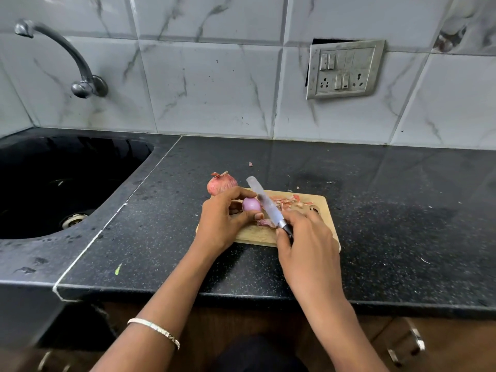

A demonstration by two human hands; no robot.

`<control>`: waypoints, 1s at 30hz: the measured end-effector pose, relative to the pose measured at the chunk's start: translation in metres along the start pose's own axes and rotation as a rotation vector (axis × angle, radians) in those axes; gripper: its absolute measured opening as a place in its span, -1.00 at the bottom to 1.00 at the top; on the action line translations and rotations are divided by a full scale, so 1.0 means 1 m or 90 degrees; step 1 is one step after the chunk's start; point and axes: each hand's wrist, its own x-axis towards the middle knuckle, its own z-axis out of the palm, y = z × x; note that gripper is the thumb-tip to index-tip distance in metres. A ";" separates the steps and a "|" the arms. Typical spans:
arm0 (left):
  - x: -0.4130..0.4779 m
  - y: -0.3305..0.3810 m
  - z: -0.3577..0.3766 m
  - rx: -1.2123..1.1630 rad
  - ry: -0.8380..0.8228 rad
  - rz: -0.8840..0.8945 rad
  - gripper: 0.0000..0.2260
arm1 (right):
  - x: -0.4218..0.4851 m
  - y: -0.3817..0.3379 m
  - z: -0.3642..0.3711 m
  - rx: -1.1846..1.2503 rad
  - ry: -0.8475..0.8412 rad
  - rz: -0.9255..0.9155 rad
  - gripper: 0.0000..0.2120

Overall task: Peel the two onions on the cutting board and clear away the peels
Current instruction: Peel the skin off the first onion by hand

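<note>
left hand (222,218): fingers curled round peeled onion (251,204) | right hand (306,237): grips knife (264,202) | unpeeled onion (221,183): far left | peels (291,201): on cutting board (257,234)

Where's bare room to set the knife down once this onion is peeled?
Bare counter runs right of the board, and a strip lies between sink and board. The board is crowded: peels far right, unpeeled onion at its far left corner, left hand holding the peeled onion and right hand the knife over the middle.
</note>
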 end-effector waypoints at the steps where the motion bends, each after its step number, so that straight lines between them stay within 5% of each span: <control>1: 0.000 0.000 0.000 0.004 -0.001 0.002 -0.69 | -0.001 0.000 -0.001 -0.010 0.004 0.002 -0.72; 30: 0.002 0.002 0.001 0.042 0.018 -0.031 -0.66 | 0.000 -0.012 -0.007 -0.074 -0.027 0.012 -0.80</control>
